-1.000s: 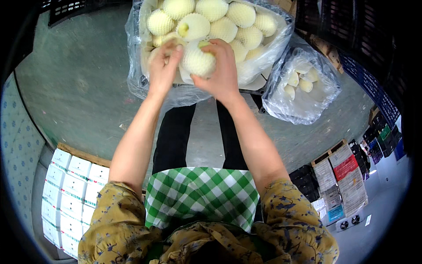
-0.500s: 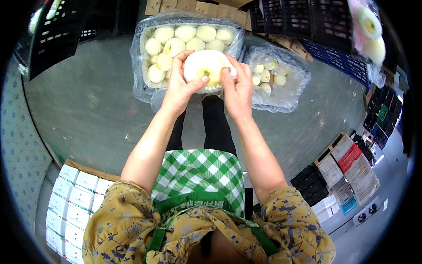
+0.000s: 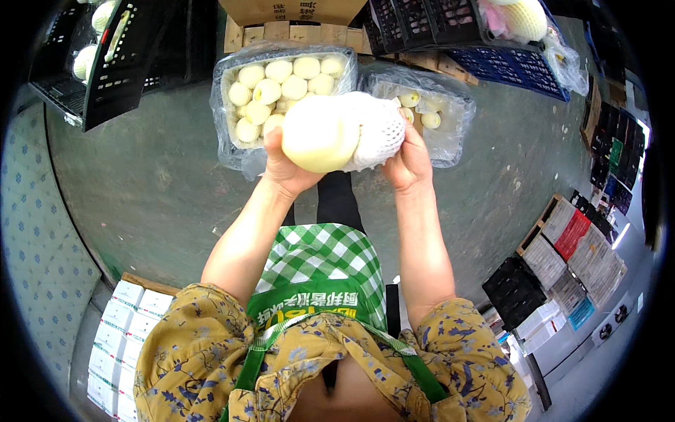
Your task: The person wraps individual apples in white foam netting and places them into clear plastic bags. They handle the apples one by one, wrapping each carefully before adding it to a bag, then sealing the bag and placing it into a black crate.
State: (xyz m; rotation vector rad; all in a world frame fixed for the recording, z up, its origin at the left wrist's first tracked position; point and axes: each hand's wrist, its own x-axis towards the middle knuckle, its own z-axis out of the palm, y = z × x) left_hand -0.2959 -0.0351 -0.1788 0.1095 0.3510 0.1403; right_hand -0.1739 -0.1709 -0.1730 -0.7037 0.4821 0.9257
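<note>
A large, smooth, pale yellow round fruit [image 3: 314,135] is held up between my two hands, half out of a white foam net sleeve [image 3: 380,133]. My left hand [image 3: 287,167] is wrapped round the bare left side of the fruit, thumb up, its other fingers mostly hidden. On the right, my right hand [image 3: 410,160] grips the bunched net, with some fingertips hidden behind it. Beyond them stands a plastic-lined box [image 3: 222,112] of netted pale yellow fruit. A second lined box [image 3: 444,144] at its right holds several fruits.
Black plastic crates [image 3: 112,77] stand at the far left. More dark crates [image 3: 429,24] and a blue crate [image 3: 503,74] are at the far right. A cardboard box [image 3: 288,10] sits on a wooden pallet [image 3: 278,31] at the back. White cartons [image 3: 119,337] are stacked at the near left.
The fruit has been turned and brought nearer. Its bare yellow side now faces left, with the net bunched at the right. My right hand has shifted from its front to the net.
</note>
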